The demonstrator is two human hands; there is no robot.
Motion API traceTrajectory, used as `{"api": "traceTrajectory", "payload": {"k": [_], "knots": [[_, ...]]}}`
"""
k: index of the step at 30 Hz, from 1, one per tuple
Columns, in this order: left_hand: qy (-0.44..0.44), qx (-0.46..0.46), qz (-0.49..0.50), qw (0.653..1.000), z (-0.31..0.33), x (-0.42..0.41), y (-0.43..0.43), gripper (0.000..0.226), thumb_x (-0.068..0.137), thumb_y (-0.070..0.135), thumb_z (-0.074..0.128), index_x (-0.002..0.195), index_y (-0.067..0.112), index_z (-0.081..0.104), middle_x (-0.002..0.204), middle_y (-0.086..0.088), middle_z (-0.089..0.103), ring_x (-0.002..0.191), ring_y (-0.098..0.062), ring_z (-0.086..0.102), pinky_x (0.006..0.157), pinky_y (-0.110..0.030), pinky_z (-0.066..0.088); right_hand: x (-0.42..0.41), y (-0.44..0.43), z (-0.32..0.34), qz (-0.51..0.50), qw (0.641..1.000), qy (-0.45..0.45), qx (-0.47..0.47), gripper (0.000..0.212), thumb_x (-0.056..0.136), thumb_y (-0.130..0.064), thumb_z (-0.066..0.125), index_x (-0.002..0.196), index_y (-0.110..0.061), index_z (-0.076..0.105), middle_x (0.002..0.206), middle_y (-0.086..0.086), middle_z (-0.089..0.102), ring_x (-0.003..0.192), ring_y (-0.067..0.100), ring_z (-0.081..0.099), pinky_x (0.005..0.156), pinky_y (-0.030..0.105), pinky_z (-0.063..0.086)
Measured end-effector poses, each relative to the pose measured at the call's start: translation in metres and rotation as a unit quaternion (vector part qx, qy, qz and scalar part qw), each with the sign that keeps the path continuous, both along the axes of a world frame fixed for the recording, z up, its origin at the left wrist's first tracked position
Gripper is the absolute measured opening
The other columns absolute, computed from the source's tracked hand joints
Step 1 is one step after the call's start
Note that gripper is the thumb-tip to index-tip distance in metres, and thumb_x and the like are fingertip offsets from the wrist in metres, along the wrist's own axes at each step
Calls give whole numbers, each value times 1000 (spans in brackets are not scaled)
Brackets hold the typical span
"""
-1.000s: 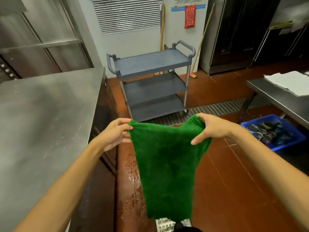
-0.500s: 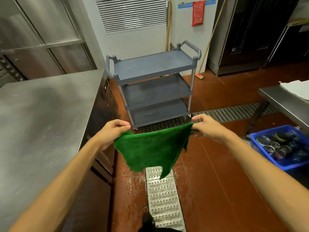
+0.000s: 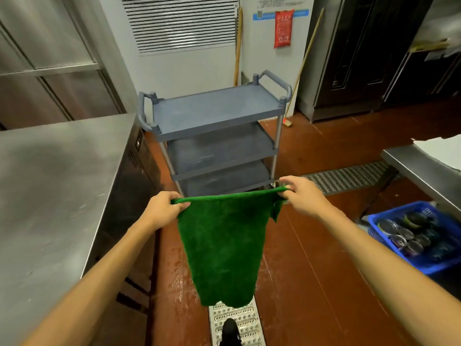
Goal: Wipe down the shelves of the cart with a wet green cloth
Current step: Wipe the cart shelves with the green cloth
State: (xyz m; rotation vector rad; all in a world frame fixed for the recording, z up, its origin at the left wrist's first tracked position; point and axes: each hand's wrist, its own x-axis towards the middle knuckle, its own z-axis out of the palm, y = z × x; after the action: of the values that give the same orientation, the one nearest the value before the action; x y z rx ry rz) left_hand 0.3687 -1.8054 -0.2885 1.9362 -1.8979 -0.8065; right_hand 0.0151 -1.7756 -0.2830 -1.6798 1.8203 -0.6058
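A green cloth point(image 3: 222, 240) hangs stretched between my two hands, its top edge taut and its lower end dangling over the floor. My left hand point(image 3: 163, 208) pinches the cloth's left top corner. My right hand point(image 3: 300, 196) pinches the right top corner. Ahead stands a grey three-shelf cart point(image 3: 214, 113) with handles at both ends, its shelves bare. The cloth's top edge covers part of the cart's bottom shelf from view. Both hands are a short way in front of the cart.
A steel counter point(image 3: 57, 183) runs along my left. Another steel table point(image 3: 424, 168) stands right, with a blue crate of cans point(image 3: 421, 236) on the floor beside it. Metal drain grates point(image 3: 234, 318) cross the wet red floor. Broom handles point(image 3: 303, 61) lean on the back wall.
I have come closer to the cart. The cloth, slack and folded half a second ago, now hangs flat and pulled taut between my hands, which have spread apart.
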Motion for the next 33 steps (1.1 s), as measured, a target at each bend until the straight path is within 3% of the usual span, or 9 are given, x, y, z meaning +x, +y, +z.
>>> {"api": "traceTrajectory", "payload": {"k": [6,9,11,14,17,20,26,30,33], "knots": [[289,144,116,939,5,3,-66,14,104,22,53,109,9,57,90,-12,68,60,-21,68,53,-32,59,15,-86,19,-54,993,-103,13,36,92,-9,65,127,-16,61,117,11,68,99,23,66,80,31,54],[329,149,144,921,11,6,-102,21,103,25,54,109,5,59,85,-14,65,57,-20,62,54,-30,55,22,-128,24,-107,979,-171,39,31,92,-15,66,123,-14,64,121,8,66,110,22,61,99,38,47],[333,150,141,920,14,9,-122,26,102,25,57,103,1,65,82,-16,67,54,-20,64,47,-26,55,26,-154,26,-138,966,-209,59,33,94,-16,63,126,-10,62,119,12,66,104,24,63,94,38,49],[319,144,125,928,20,13,-153,33,101,27,59,106,-4,68,89,-22,70,58,-21,68,45,-27,55,34,-182,32,-173,941,-273,97,26,95,-5,56,120,-8,61,84,10,67,57,15,65,59,30,51],[327,138,152,922,22,17,-181,39,100,33,59,113,-3,67,90,-21,68,67,-28,67,47,-28,56,38,-206,30,-194,928,-291,128,22,93,-1,49,106,-10,65,55,2,61,37,9,55,61,31,43],[361,141,161,907,24,22,-208,37,94,28,69,120,2,64,106,-21,72,91,-36,73,74,-43,62,38,-232,27,-213,923,-300,114,14,92,-4,54,93,-9,66,55,-1,60,40,8,54,64,30,43],[427,147,150,879,18,34,-264,42,78,-6,76,116,9,69,130,-23,64,133,-33,52,116,-48,38,33,-289,14,-187,910,-358,88,19,78,-11,77,96,-16,76,94,0,72,88,13,58,75,29,40],[457,140,143,867,10,31,-312,50,76,-19,68,121,3,68,119,-27,68,97,-27,73,80,-33,62,28,-347,-2,-161,950,-260,58,10,83,-11,77,90,-18,77,98,2,73,94,15,62,83,30,45],[462,136,138,866,9,24,-350,48,74,-21,67,114,5,71,116,-20,71,99,-28,73,85,-38,61,23,-390,-9,-156,954,-242,80,3,89,-14,72,89,-14,74,90,5,72,75,11,65,53,22,54]]}}
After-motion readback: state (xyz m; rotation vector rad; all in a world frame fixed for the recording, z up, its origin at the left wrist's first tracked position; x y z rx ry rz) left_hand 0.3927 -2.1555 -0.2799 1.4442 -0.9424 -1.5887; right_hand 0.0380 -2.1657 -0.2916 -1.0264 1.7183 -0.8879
